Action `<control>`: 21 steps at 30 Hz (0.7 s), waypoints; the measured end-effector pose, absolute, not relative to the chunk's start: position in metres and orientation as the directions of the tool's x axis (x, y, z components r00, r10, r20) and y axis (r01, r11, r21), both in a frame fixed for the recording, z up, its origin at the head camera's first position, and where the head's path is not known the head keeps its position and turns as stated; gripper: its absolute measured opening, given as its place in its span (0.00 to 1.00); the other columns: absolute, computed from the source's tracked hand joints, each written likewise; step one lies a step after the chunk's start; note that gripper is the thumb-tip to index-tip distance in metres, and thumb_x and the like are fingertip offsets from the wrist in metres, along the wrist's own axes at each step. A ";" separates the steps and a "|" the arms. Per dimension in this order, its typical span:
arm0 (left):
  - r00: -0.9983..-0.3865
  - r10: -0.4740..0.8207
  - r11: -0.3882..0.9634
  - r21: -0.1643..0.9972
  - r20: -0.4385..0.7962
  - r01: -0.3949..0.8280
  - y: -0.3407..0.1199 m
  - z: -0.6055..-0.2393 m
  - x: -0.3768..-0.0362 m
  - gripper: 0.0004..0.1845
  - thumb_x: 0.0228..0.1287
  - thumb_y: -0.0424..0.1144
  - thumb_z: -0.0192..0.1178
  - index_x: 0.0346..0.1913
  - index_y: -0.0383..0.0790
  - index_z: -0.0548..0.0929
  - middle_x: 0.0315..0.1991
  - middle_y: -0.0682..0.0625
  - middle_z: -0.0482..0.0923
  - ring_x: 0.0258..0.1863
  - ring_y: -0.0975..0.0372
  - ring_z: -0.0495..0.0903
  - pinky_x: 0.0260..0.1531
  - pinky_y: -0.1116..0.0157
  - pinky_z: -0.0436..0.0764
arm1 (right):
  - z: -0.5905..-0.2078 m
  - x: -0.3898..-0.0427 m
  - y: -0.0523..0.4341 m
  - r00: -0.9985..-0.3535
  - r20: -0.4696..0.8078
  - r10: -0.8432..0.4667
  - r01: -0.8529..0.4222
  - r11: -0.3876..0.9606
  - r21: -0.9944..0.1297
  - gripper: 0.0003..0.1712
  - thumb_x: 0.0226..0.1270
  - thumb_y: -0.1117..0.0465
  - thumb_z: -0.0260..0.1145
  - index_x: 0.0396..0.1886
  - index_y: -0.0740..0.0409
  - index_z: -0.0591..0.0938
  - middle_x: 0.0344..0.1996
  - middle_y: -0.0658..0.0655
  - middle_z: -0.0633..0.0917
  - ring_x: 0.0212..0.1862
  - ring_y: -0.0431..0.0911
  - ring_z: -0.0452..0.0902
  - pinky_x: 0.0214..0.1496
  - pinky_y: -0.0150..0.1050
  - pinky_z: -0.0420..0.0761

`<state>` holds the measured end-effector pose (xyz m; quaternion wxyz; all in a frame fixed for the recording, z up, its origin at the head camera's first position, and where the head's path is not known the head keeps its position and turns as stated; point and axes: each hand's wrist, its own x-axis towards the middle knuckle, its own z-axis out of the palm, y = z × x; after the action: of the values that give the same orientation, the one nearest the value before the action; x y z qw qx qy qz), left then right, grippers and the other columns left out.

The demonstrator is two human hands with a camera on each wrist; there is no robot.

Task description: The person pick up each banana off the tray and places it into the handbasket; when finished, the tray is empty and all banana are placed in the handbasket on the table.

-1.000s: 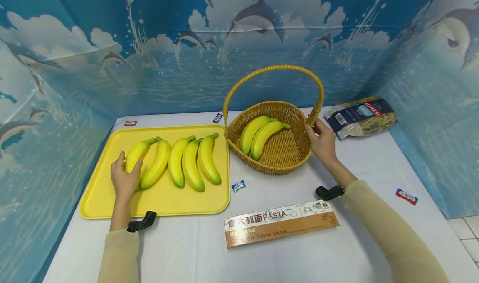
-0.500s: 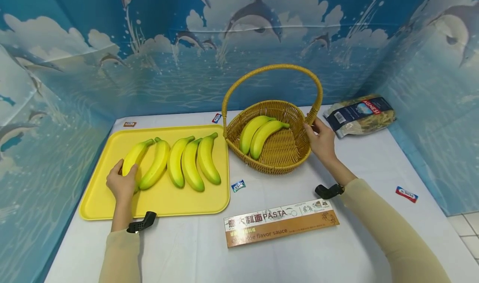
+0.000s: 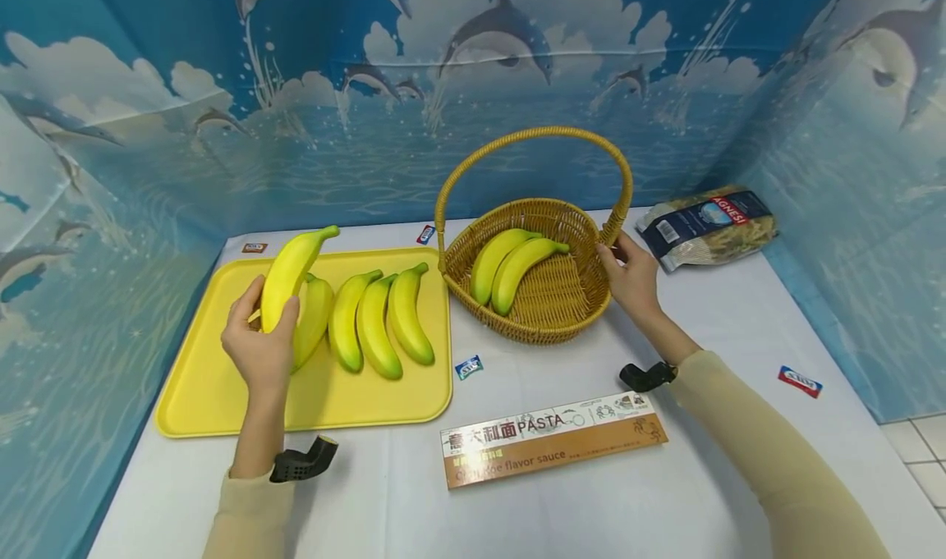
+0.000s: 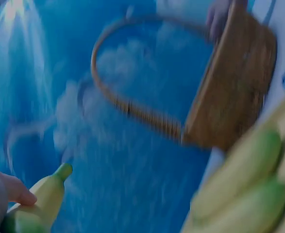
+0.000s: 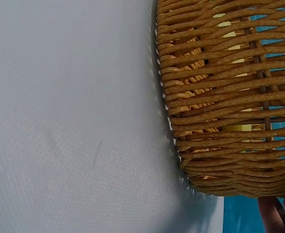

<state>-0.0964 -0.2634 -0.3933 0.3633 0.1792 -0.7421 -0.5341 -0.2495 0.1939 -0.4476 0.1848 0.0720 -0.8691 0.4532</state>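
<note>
Left hand (image 3: 260, 347) grips banana (image 3: 290, 272) (above tray (image 3: 194, 395)).

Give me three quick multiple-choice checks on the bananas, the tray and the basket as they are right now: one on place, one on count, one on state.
1. Where is the right hand?
A. on the pasta box
B. at the basket's rim beside the handle's base
C. on the tray

2. How many bananas lie in the wicker basket?
A. two
B. four
C. none

3. What state is the banana in the left hand in?
A. flat on the tray
B. lifted above the yellow tray, gripped
C. inside the basket

Answers:
1 B, the fingers rest on the rim by the handle.
2 A, two lie side by side inside.
3 B, the fingers wrap it, and it is raised over the four bananas lying on the tray.
</note>
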 end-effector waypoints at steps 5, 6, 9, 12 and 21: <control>-0.758 -0.479 0.341 0.889 0.443 0.304 -0.204 -0.369 -0.084 0.26 0.56 0.27 0.68 0.60 0.36 0.80 0.46 0.53 0.78 0.40 0.66 0.77 0.36 0.79 0.77 | -0.447 -0.250 0.194 -0.921 0.386 0.044 -0.293 0.575 -0.764 0.23 0.73 0.56 0.59 0.63 0.59 0.77 0.53 0.63 0.84 0.51 0.55 0.83 0.42 0.22 0.79; -0.778 -0.439 0.333 0.885 0.450 0.325 -0.192 -0.366 -0.083 0.26 0.56 0.27 0.68 0.60 0.36 0.80 0.47 0.50 0.79 0.40 0.65 0.76 0.36 0.78 0.78 | -0.447 -0.250 0.194 -0.921 0.387 0.044 -0.294 0.575 -0.764 0.23 0.73 0.56 0.59 0.63 0.60 0.77 0.53 0.64 0.84 0.51 0.56 0.83 0.42 0.21 0.78; -0.825 -0.314 0.342 0.866 0.471 0.364 -0.157 -0.360 -0.086 0.26 0.55 0.29 0.68 0.60 0.36 0.79 0.50 0.43 0.80 0.42 0.62 0.75 0.39 0.75 0.76 | -0.447 -0.249 0.195 -0.920 0.389 0.049 -0.292 0.576 -0.763 0.22 0.73 0.56 0.59 0.63 0.60 0.77 0.52 0.65 0.84 0.51 0.57 0.83 0.41 0.20 0.77; -0.856 -0.209 0.347 0.854 0.474 0.388 -0.123 -0.359 -0.094 0.27 0.56 0.32 0.69 0.60 0.37 0.79 0.51 0.42 0.79 0.44 0.59 0.74 0.41 0.68 0.74 | -0.447 -0.250 0.195 -0.920 0.388 0.051 -0.288 0.583 -0.760 0.22 0.73 0.56 0.59 0.62 0.60 0.78 0.52 0.64 0.84 0.51 0.56 0.84 0.42 0.25 0.81; -0.928 -0.089 0.448 0.846 0.363 0.288 -0.047 -0.372 -0.148 0.27 0.59 0.39 0.66 0.63 0.41 0.76 0.56 0.45 0.77 0.48 0.54 0.71 0.46 0.59 0.69 | -0.448 -0.251 0.194 -0.915 0.401 0.047 -0.299 0.591 -0.750 0.22 0.73 0.56 0.60 0.62 0.60 0.78 0.53 0.63 0.84 0.50 0.56 0.84 0.45 0.41 0.85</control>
<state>-0.1483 -0.0471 -0.3721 0.1805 -0.0597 -0.8316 -0.5219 -0.2511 0.1936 -0.4477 0.1932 0.0724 -0.8707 0.4465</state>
